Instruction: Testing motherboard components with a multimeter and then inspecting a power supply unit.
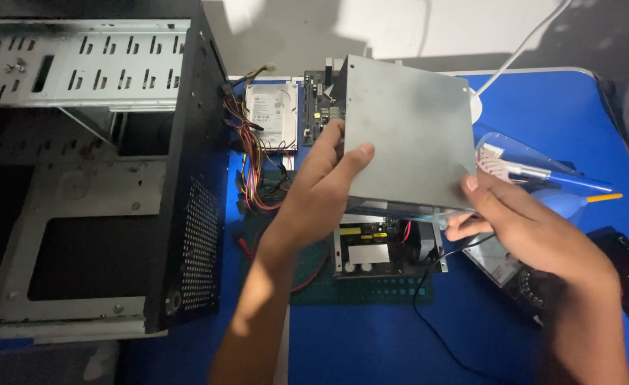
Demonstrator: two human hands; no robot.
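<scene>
While both hands grip it, the grey metal cover (407, 132) of a power supply hangs tilted in the air above the middle of the counter (371, 342), lifted clear of the unit it belongs to. The left hand (325, 182) clamps the cover's left edge, thumb across the flat face and fingers curled behind, and the right hand (514, 217) pinches its lower right corner from beneath, so the two hands sit well apart at opposite sides of the sheet. Directly below, the opened power supply base (378, 246) lies on a green cutting mat (361, 289), its circuit board, yellow and white components and a black part at the right exposed. Judging from this, the housing is already separated and the insides are uncovered; whether the cover is coming off or going back on cannot be told from this view. A bundle of red, yellow and orange wires (254, 167) runs from the unit toward the back, beside a silver hard drive (273, 114) lying flat and a dark circuit board (319, 100) just behind the cover. A black cable (428, 314) loops over the blue surface in front. To the right, half hidden by the right hand, lie a clear plastic bag (514, 153), a blue-handled tool (578, 183) and a blue air blower (567, 203) with an orange tip. At the left stands an open black computer case (186, 214), its interior bays empty.
</scene>
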